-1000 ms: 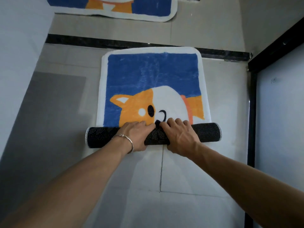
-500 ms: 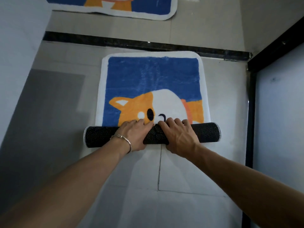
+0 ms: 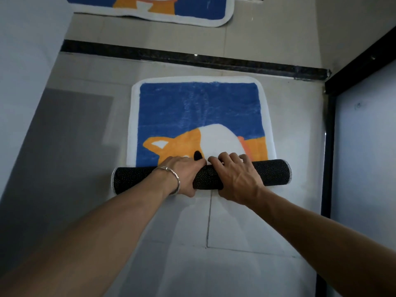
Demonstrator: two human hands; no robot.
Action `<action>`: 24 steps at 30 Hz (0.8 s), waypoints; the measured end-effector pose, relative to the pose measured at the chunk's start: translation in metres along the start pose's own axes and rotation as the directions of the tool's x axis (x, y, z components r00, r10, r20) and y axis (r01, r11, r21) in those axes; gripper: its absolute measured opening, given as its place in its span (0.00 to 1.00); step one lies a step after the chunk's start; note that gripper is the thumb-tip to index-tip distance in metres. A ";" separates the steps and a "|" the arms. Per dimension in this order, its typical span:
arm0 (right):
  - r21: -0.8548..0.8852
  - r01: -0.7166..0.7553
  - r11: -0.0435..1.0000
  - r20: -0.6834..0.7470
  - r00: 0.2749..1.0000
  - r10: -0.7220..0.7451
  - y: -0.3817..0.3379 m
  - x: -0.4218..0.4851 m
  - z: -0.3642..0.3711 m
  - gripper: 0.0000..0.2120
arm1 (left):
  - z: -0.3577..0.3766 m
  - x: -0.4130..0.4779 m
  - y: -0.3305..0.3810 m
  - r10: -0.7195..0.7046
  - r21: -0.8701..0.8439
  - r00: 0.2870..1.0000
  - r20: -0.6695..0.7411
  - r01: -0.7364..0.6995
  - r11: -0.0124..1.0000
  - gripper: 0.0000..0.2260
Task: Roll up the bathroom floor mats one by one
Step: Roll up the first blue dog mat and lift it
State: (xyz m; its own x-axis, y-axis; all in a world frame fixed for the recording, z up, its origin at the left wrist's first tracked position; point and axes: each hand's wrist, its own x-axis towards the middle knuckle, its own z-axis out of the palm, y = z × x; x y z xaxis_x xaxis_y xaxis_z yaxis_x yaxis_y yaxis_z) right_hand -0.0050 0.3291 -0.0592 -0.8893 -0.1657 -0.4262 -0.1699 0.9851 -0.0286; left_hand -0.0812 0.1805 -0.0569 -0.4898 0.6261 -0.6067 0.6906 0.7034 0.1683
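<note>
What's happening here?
A person is rolling up a blue bath mat with an orange-and-white dog print on the tiled floor. The left hand and right hand grip the black dotted-backed roll near its middle, side by side. Much of the mat lies flat ahead. A second matching mat lies flat beyond the dark threshold strip.

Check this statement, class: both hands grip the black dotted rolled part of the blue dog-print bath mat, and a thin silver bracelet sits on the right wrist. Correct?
One detail is wrong: the head view shows the thin silver bracelet on the left wrist, not the right. The left hand and right hand do both grip the black dotted rolled part of the blue dog-print bath mat.
</note>
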 end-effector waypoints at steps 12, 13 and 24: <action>0.093 -0.049 0.994 0.018 0.999 0.048 0.004 0.008 0.001 0.24 | 0.012 0.000 0.001 -0.003 0.100 0.986 -0.166 0.019 0.995 0.29; 0.063 -0.047 0.997 -0.009 0.999 0.048 0.004 0.007 0.003 0.25 | 0.009 0.002 0.000 0.001 0.066 0.989 -0.148 0.009 0.998 0.28; 0.114 -0.049 0.992 0.082 0.996 0.039 0.008 0.014 -0.007 0.23 | 0.021 -0.007 0.007 -0.020 0.206 0.959 -0.283 0.081 0.975 0.31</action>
State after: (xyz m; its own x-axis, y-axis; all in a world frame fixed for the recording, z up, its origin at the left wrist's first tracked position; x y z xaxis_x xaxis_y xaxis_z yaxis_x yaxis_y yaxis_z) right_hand -0.0219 0.3348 -0.0594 -0.8573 -0.1224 -0.5000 -0.0770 0.9909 -0.1107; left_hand -0.0611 0.1739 -0.0678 -0.6340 0.6817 -0.3652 0.7436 0.6671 -0.0455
